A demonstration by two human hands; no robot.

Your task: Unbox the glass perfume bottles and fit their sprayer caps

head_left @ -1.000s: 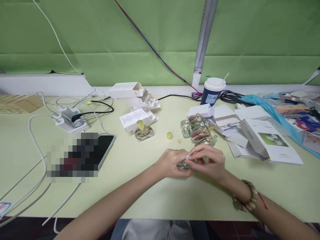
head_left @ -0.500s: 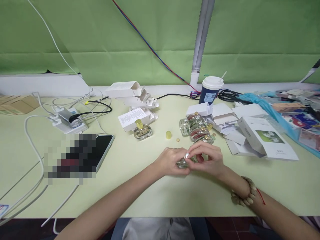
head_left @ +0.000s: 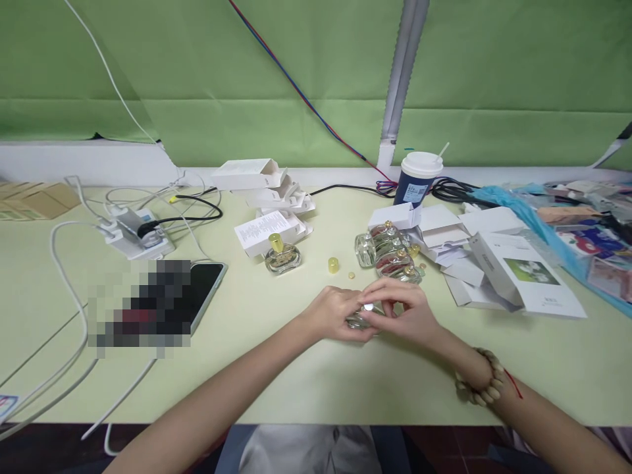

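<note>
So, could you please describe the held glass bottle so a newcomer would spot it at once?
On the pale table, towards the front, find the left hand. The glass bottle is in its grip, the right hand at its top; unlike the bottles clustered beyond, this one is held.

The camera sits on the person's head. It looks ahead and down, close over the table (head_left: 306, 388).

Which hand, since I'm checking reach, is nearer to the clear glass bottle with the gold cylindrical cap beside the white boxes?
Left. The left hand is in front and right of the gold-capped bottle; the right hand is farther right.
</note>
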